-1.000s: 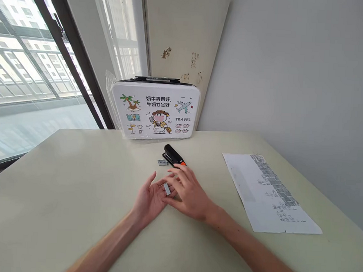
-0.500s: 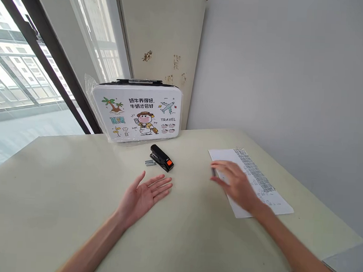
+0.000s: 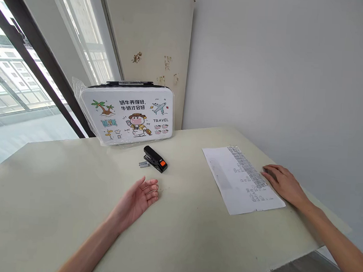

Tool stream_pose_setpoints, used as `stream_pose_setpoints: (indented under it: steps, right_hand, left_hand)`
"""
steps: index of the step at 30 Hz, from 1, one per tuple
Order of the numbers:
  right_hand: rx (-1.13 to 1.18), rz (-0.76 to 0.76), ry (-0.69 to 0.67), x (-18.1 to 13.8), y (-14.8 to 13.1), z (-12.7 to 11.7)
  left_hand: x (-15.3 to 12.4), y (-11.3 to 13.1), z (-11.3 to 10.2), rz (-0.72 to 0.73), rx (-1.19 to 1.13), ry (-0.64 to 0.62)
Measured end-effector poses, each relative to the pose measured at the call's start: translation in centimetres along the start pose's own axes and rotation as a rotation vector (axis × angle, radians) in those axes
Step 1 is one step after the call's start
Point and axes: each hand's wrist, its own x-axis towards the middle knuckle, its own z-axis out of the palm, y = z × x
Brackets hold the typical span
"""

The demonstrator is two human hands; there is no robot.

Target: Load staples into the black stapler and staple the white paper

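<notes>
Palm up on the table, my left hand [image 3: 137,199] is open and holds nothing, its fingers loosely curled. Just beyond its fingertips lies a black stapler [image 3: 155,159] with an orange patch on its near end. Grey staple strips [image 3: 143,164] lie against the stapler's left side. My right hand [image 3: 284,185] is low over the table, by the right edge of a printed sheet of paper [image 3: 228,176]. Between its thumb and fingers is a small dark grey piece [image 3: 268,171], which looks like a staple strip and is partly hidden.
A white cartoon-printed case [image 3: 129,114] in clear plastic stands upright at the back of the table [image 3: 175,234]. Behind it is a stained cream panel [image 3: 153,36]. A grey wall [image 3: 280,68] borders the right side, a window [image 3: 24,85] the left.
My right hand has moved right, from above the paper's left edge to beyond its right edge, with the grey piece. My left hand's fingers have curled a little. The view has shifted slightly right.
</notes>
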Motion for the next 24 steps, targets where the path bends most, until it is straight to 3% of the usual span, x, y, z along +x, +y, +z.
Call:
stream_pose_setpoints:
  steps: [3, 5, 7, 12, 16, 20, 24]
  right_hand:
    - [0.017, 0.033, 0.055, -0.2, -2.2, -0.5]
    - [0.084, 0.033, 0.091, -0.4, -5.5, -1.0]
    - [0.215, -0.02, 0.04, -1.0, -10.0, -1.3]
    - [0.564, -0.379, -0.24, -3.2, -22.2, 0.7]
    - [0.619, -0.626, -0.326, -4.4, -29.2, 3.9]
    - [0.562, -0.718, -0.269, -4.9, -32.6, 5.8]
    - [0.531, -0.716, -0.284, -5.2, -32.9, 5.8]
  left_hand:
    - [0.0, 0.0, 0.0, 0.0, 0.003, 0.006]
    - [0.1, -0.1, 0.0, -0.003, 0.005, 0.005]
    - [0.1, -0.1, -0.1, -0.004, 0.009, 0.002]
    - [-0.1, -0.1, 0.1, 0.0, -0.005, -0.006]
    - [-0.2, -0.2, 0.5, -0.005, -0.052, -0.021]
    - [-0.2, -0.3, 0.6, 0.006, -0.044, -0.025]
    - [-0.2, -0.3, 0.3, 0.002, -0.028, -0.028]
